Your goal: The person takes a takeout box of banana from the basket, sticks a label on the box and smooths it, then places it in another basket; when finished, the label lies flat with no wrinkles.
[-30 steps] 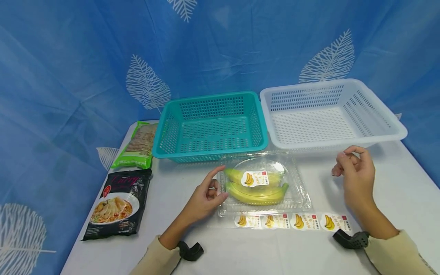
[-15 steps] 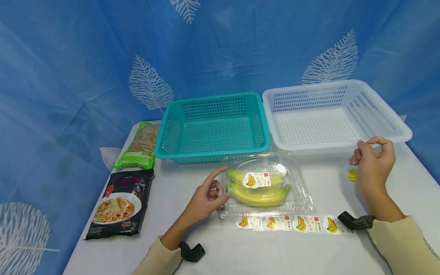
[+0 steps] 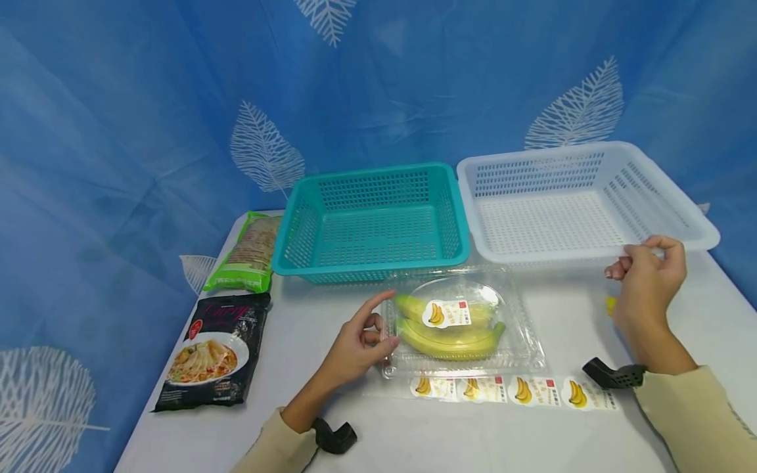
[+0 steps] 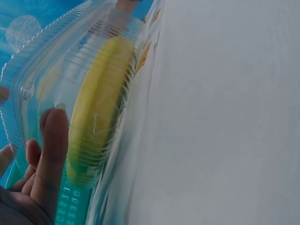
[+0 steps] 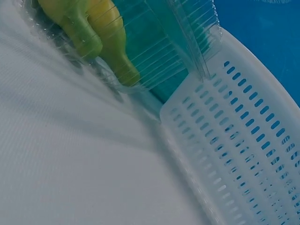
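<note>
A clear plastic clamshell box (image 3: 526,335) stands on the table with yellow-green bananas (image 3: 458,343) inside. On its lid is a white banana sticker (image 3: 446,313). My left hand (image 3: 351,345) touches the box's left edge with index finger and thumb apart, its other fingers folded in. In the left wrist view, fingers (image 4: 55,150) rest against the clear side. My right hand (image 3: 650,282) hovers by the white basket's front rim, fingers loosely bent, with nothing visible in them. Below it lies a small yellow thing (image 3: 610,305), partly hidden by the wrist. The right wrist view lacks that hand.
A teal basket (image 3: 371,270) and a white basket (image 3: 591,253) stand behind the box. Several banana stickers on a strip (image 3: 511,391) lie in front of it. At the left are a black noodle packet (image 3: 215,355) and a green-edged bag (image 3: 245,256).
My right hand has moved away from the box, to the right and up towards the white basket, uncovering the small yellow thing. The left hand stays at the box.
</note>
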Demonstrator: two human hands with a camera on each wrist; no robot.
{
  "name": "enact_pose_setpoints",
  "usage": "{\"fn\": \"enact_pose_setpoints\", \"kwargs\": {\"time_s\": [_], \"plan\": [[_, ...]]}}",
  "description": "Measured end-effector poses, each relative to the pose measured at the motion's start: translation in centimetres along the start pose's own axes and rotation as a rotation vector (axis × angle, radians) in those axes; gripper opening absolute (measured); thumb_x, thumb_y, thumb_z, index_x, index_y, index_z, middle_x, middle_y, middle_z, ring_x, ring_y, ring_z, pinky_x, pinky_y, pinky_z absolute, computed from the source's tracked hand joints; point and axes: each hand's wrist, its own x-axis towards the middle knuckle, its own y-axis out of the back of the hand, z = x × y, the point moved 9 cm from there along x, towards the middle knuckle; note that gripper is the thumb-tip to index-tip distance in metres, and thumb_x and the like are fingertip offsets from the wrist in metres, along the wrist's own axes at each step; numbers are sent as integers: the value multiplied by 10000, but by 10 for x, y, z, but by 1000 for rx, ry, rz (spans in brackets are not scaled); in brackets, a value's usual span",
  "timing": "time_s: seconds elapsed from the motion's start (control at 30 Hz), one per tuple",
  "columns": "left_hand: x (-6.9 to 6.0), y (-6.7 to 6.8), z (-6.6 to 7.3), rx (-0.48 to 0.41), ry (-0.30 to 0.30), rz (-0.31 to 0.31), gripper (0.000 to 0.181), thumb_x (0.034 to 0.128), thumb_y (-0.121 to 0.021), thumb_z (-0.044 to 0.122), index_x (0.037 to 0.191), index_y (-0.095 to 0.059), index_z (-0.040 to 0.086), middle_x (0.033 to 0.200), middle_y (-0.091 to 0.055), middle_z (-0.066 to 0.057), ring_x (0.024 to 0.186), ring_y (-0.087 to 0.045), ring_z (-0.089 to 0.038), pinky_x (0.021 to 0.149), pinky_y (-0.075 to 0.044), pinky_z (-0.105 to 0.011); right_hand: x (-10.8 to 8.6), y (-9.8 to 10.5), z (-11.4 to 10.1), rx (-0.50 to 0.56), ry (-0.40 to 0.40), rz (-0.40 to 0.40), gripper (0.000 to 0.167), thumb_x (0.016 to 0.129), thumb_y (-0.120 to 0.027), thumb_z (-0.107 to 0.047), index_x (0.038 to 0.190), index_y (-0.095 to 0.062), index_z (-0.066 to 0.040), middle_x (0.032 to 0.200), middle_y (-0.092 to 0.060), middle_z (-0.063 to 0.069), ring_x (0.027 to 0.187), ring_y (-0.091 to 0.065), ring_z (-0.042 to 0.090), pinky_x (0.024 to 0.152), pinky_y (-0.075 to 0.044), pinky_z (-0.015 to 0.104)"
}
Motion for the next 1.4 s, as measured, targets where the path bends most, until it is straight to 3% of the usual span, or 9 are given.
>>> {"fn": "enact_pose_setpoints", "kwargs": {"time_s": [0.27, 0.47, 0.67, 1.0, 1.2, 1.4], "plan": [[0, -3, 2, -16, -25, 37, 750, 927, -674, -52, 1580, -376, 167, 851, -422, -68, 548, -583, -92, 507, -552, -347, -1, 3, -4, 45, 61, -4, 147, 976, -529, 61, 970, -475, -75, 643, -458, 111, 409, -372, 181, 397, -371, 255], [-2, -6, 5, -25, -11, 56, 744, 911, -657, -57, 1570, -396, 169, 846, -427, -73, 530, -568, -87, 521, -572, -337, -1, 3, -5, 51, 84, -31, 139, 978, -536, 49, 985, -477, -76, 624, -438, 106, 422, -358, 181, 404, -351, 259], [-3, -10, 15, -34, -17, 48, 744, 901, -652, -65, 1561, -410, 177, 837, -453, -70, 512, -572, -176, 491, -557, -373, -1, 3, -6, 37, 96, -35, 138, 983, -528, 46, 996, -477, -81, 628, -437, 100, 426, -373, 171, 396, -371, 234], [-2, -22, 57, -131, -52, -21, 747, 899, -661, -72, 1561, -408, 166, 863, -445, -122, 592, -646, -123, 507, -588, -393, 1, 6, -6, 27, 94, -32, 150, 977, -520, 58, 1001, -478, -85, 603, -456, 90, 407, -398, 156, 385, -375, 230], [14, -21, 84, -164, -60, -52, 714, 925, -668, -30, 1558, -407, 170, 885, -419, -104, 586, -610, -133, 510, -570, -333, 3, 5, -1, 38, 83, -42, 169, 968, -527, 69, 980, -480, -93, 553, -445, 76, 384, -397, 139, 370, -361, 236], [38, -11, 103, -150, -87, -25, 707, 933, -657, 6, 1563, -411, 214, 876, -475, -110, 551, -594, -148, 532, -554, -295, 3, 1, 4, -31, 97, -76, 172, 986, -514, 54, 992, -475, -114, 535, -420, 62, 388, -387, 131, 388, -359, 218]]}}
